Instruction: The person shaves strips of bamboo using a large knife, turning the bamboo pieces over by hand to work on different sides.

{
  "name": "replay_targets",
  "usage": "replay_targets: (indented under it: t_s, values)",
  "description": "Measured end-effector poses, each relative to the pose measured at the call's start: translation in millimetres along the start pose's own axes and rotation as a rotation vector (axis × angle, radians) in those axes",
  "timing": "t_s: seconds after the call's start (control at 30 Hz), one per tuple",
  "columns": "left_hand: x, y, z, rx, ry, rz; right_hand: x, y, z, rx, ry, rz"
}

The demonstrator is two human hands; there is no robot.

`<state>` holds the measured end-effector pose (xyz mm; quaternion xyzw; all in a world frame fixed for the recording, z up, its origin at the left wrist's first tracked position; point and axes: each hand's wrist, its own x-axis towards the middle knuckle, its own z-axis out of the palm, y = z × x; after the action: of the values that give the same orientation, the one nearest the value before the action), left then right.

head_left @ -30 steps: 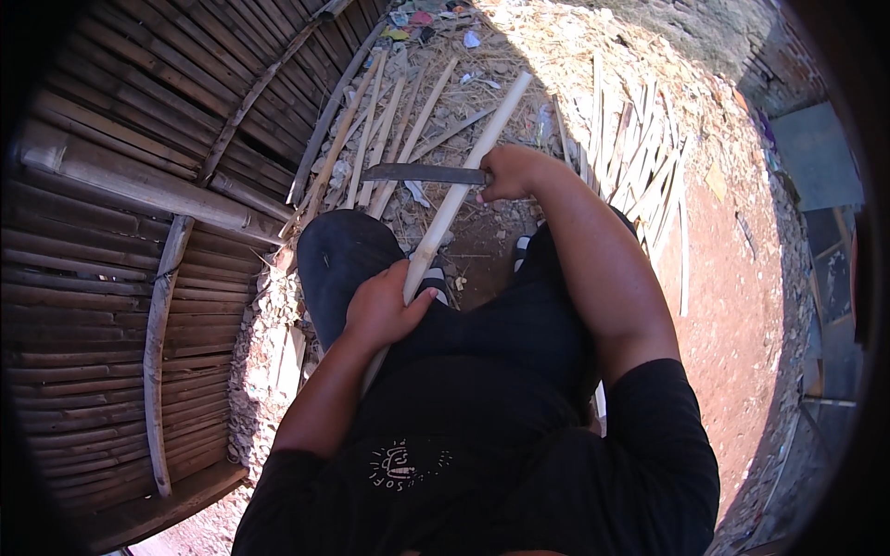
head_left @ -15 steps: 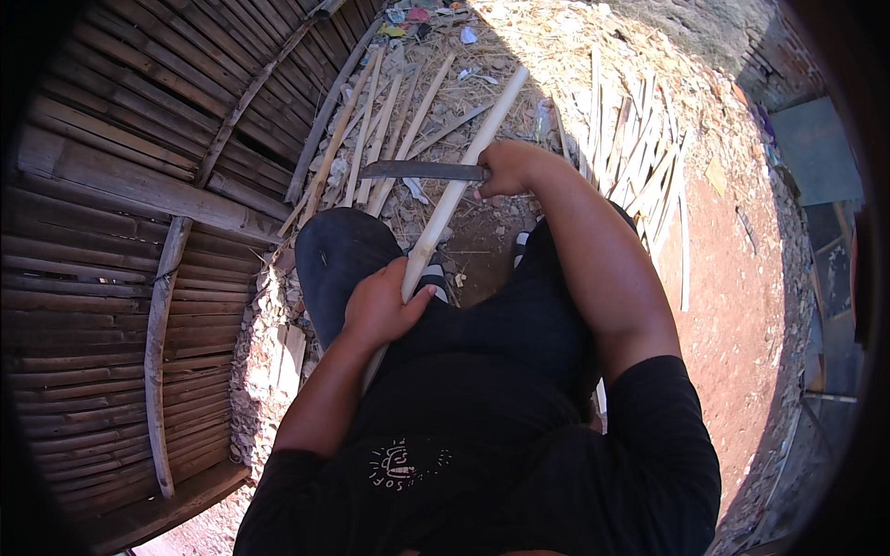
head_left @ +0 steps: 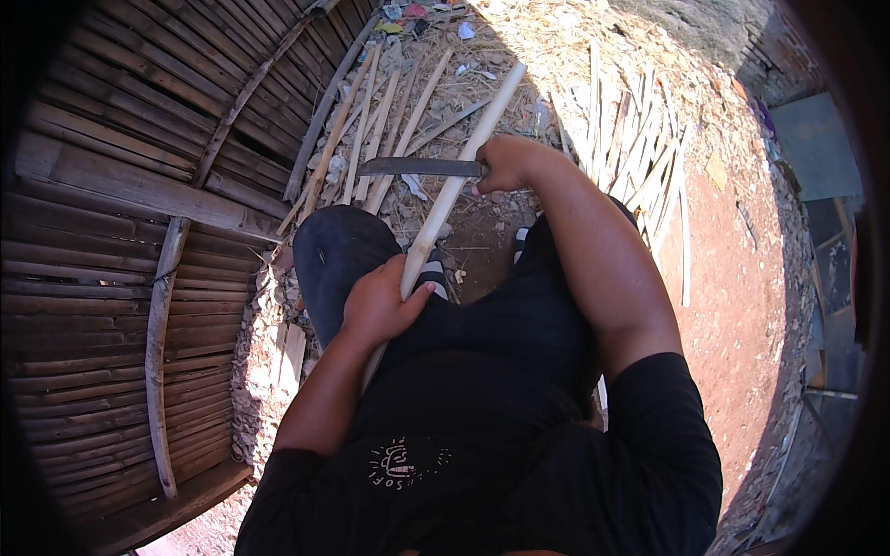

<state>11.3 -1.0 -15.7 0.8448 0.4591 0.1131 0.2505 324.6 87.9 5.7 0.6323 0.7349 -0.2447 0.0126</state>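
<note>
Left hand (head_left: 382,301) clamped round the lower part of a long, pale, narrow wooden strip (head_left: 454,190); right hand (head_left: 503,165) gripping a flat, dark-grey metal blade (head_left: 413,167) across the strip's upper half!

the long, straight, pale bamboo strip (head_left: 443,206) slants forward from the lap, through the left hand (head_left: 382,301) and between the knees of the black cloth trousers (head_left: 343,250), and the dark, flat metal blade (head_left: 417,167) crosses over it, one end in the right hand (head_left: 505,164) on the strip's right, its tip on the left. to the left stands the brown, slatted bamboo wall (head_left: 83,306), with thin pale sticks (head_left: 381,130) between it and the strip. ahead and to the right lies the heap of narrow tan sticks (head_left: 638,139), left of the flat grey panel (head_left: 816,148).
</note>
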Motion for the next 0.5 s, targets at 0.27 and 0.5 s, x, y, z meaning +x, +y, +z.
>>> replay_targets:
  t_s: [0.27, 0.5]
  values:
    - [0.8, 0.0, -0.7, -0.003, -0.002, 0.006, -0.9, -2.2, -1.1, -0.005, -0.004, 0.019]
    - [0.7, -1.3, -0.2, 0.014, 0.001, 0.012, -0.8, -0.1, -1.0, -0.002, 0.006, 0.012]
